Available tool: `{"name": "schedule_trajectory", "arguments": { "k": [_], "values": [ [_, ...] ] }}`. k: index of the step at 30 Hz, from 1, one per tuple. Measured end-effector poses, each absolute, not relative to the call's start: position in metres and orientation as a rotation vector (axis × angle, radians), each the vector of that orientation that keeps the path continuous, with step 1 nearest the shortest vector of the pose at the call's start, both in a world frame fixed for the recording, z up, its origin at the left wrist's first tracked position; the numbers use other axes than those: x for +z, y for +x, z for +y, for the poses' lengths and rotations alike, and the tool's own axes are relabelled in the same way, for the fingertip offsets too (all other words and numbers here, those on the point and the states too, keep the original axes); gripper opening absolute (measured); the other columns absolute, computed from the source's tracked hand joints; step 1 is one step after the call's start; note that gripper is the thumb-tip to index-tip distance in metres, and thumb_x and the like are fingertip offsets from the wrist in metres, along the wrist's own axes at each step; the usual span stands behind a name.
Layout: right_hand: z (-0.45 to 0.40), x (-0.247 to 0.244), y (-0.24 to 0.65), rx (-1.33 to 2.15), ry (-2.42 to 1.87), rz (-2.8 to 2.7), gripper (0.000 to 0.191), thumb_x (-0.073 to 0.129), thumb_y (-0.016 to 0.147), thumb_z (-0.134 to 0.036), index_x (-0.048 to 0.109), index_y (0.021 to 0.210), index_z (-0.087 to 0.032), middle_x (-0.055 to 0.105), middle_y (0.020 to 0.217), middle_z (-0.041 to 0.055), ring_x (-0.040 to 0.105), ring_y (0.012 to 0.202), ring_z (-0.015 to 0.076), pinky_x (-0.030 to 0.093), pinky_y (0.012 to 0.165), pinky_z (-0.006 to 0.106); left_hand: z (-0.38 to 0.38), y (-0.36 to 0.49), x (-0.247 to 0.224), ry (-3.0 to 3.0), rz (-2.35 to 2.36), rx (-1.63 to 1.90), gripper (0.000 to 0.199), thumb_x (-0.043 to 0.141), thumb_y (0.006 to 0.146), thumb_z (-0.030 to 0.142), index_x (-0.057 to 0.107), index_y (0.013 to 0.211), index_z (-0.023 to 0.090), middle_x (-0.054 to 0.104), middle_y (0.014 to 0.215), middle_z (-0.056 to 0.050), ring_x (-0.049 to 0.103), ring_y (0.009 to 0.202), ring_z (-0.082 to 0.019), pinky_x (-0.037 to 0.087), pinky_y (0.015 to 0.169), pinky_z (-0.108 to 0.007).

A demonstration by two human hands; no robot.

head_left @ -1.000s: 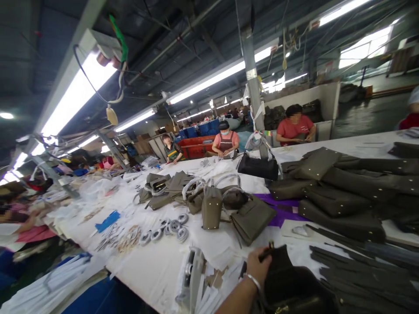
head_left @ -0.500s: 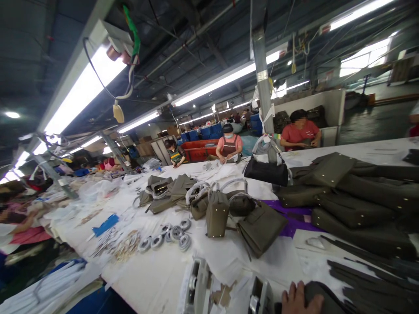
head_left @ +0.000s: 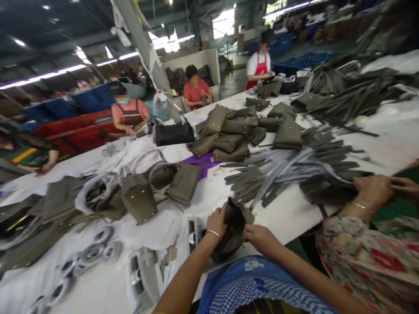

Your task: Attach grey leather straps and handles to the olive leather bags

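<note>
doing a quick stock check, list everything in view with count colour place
table: one, white, across view
bags and bag pieces: many, olive, along table
strips: many, dark and grey, right of centre
handbag: one, black, far side
sheet: one, purple, mid-table
coils: several, grey-white, near left
devices: two, grey, near front
bins: several, red or blue, behind
pillar: one, grey, behind
people: five nearby, mixed clothing, around table
dark bag: one, between hands
left hand: one, bare, on bag
right hand: one, bare, at bag's edge

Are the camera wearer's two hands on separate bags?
No, the left hand and right hand both hold the same dark bag.
</note>
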State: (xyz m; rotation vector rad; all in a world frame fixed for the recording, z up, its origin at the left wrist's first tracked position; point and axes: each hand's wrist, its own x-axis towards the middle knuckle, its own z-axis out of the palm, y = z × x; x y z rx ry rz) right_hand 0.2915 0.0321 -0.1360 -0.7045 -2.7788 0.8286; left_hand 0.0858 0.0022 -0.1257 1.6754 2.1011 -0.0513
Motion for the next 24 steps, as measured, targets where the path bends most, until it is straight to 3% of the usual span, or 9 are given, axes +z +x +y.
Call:
{"name": "schedule_trajectory", "arguments": {
  "k": [3,6,13,17,21,24],
  "values": [
    [0.024,-0.126,0.288,0.918,-0.66,-2.727,0.025,0.042,0.089,-0.022,0.067,0.088,-0.022,0.064,0.086,0.004,0.059,0.076,0.014,0.043,0.068,0.023,0.007,0.071,-0.124,1.833,2.044,-0.061,0.088,0.057,0.075,0.012,0.008,0.143,0.037,0.052,0.122,-0.005,0.057,0.101,-0.023,0.044,0.086,-0.033],
    [0.026,-0.125,0.289,1.158,-0.66,-2.48,0.022,0.045,0.09,-0.027,0.066,0.094,-0.024,0.067,0.092,0.0033,0.061,0.083,0.0141,0.045,0.075,0.023,0.01,0.069,-0.129,1.91,1.995,-0.043,0.09,0.06,0.073,0.014,0.009,0.144,0.035,0.045,0.132,-0.006,0.053,0.111,-0.025,0.042,0.091,-0.034],
    [0.119,-0.171,0.319,1.116,-1.702,-1.558,0.029,0.045,0.086,-0.043,0.06,0.097,-0.02,0.068,0.089,0.0043,0.065,0.074,0.0155,0.048,0.068,0.026,0.014,0.074,-0.138,1.807,1.895,0.049,0.102,0.073,0.063,0.031,0.013,0.145,0.027,0.029,0.147,-0.012,0.034,0.132,-0.028,0.032,0.106,-0.037],
    [0.177,-0.2,0.326,1.092,-1.915,-1.454,0.03,0.054,0.078,-0.047,0.06,0.084,-0.018,0.068,0.077,0.0068,0.065,0.072,0.0191,0.047,0.065,0.028,0.012,0.071,-0.13,1.752,1.879,0.114,0.092,0.068,0.068,0.039,0.019,0.145,0.023,0.029,0.148,-0.012,0.03,0.135,-0.027,0.029,0.11,-0.039],
    [0.201,-0.207,0.323,1.136,-1.926,-1.404,0.024,0.06,0.071,-0.04,0.058,0.061,-0.019,0.063,0.057,0.002,0.063,0.065,0.0175,0.045,0.063,0.026,0.01,0.069,-0.126,1.689,1.874,0.207,0.078,0.06,0.075,0.04,0.026,0.143,0.022,0.032,0.148,-0.01,0.033,0.134,-0.026,0.029,0.11,-0.04],
    [0.2,-0.194,0.323,1.158,-1.809,-1.361,0.022,0.058,0.072,-0.038,0.058,0.063,-0.018,0.061,0.056,-0.0009,0.061,0.061,0.0145,0.045,0.06,0.023,0.014,0.07,-0.116,1.686,1.901,0.414,0.06,0.051,0.082,0.041,0.035,0.138,0.023,0.039,0.144,-0.007,0.036,0.133,-0.023,0.029,0.111,-0.041]
  ]
}}
